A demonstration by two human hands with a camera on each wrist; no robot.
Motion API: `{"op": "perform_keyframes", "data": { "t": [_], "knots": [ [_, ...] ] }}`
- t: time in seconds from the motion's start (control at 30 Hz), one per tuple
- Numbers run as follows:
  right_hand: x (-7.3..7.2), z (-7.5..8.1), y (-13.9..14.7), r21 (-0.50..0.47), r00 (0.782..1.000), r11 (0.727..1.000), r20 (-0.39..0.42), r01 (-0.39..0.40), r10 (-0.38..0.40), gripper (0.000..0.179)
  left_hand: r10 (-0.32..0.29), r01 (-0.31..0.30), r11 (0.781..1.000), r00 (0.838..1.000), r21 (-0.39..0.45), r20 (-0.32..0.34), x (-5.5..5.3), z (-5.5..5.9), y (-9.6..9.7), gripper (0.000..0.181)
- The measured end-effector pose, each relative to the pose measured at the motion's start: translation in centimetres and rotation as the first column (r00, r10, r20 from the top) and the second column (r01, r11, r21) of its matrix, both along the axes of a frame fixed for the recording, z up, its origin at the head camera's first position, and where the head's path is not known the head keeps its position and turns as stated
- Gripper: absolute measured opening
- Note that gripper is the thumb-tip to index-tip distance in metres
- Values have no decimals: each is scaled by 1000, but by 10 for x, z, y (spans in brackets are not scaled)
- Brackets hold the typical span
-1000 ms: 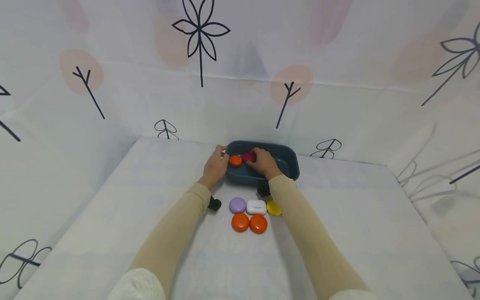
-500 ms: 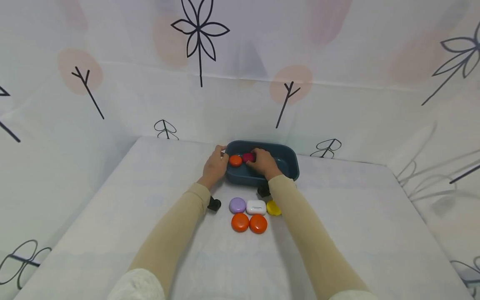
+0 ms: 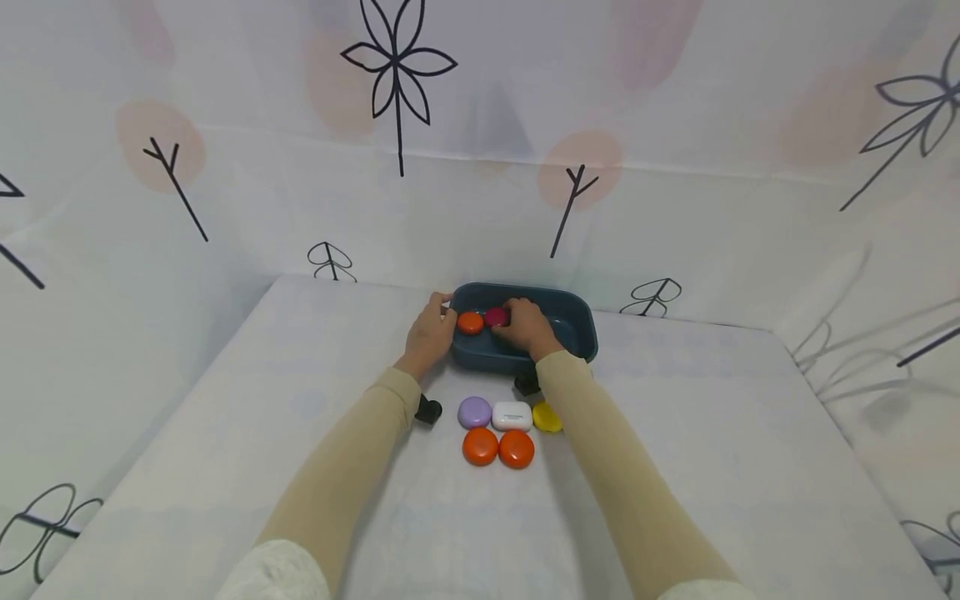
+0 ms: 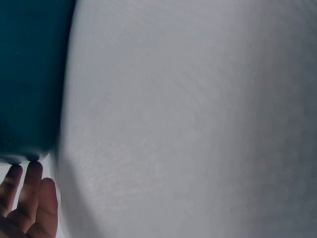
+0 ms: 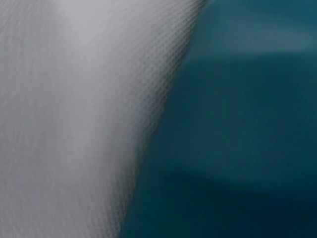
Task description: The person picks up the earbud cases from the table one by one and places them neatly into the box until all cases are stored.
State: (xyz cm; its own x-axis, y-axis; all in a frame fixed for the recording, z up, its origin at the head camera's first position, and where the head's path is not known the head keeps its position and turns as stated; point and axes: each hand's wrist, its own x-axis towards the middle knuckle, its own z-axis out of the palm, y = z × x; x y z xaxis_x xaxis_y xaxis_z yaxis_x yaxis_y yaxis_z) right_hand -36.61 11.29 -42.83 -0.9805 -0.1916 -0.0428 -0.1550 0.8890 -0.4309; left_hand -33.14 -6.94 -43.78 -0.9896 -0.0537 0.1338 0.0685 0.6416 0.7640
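Note:
A dark teal tray stands at the back of the table. Inside its left part lie a glossy orange disc and, touching it on the right, a magenta round piece. My right hand reaches into the tray and pinches the magenta piece between thumb and fingers. At the tray's left end is my left hand; in the left wrist view its fairly straight fingers touch the outer wall of the tray. The right wrist view has only cloth and teal tray wall, no fingers.
In front of the tray lie a lilac disc, a white rounded case, a yellow disc partly behind the right sleeve, and two orange discs. A patterned cloth wall rises close behind the tray.
Almost nothing differs. Both hands, the tray and the pieces keep their places; the head view has shifted very slightly.

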Motion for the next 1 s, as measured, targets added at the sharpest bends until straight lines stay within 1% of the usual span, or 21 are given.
{"op": "perform_keyframes", "data": {
  "t": [0.17,0.33,0.53,0.77,0.87,1.0],
  "knots": [
    [-1,0,0,10,1000,1000,-14,6,-6,54,3,-3,1000,1000,6,0,0,0,-1,40],
    [-1,-1,1,-7,999,1000,-30,13,-13,55,1,-1,1000,1000,5,-2,-1,1,-1,40],
    [0,-1,4,-79,999,997,-25,20,-22,54,-4,4,1000,1000,4,-6,-1,2,-1,39],
    [2,1,6,-138,999,990,-40,23,-29,54,-12,12,1000,1000,0,-18,0,1,-1,39],
    [5,4,6,-168,999,985,-38,22,-29,54,-13,13,1000,1000,-2,-13,0,0,-1,39],
    [9,12,6,-208,998,978,-64,4,-18,53,-14,14,1000,1000,-6,-6,-1,-2,0,40]
  ]
}}
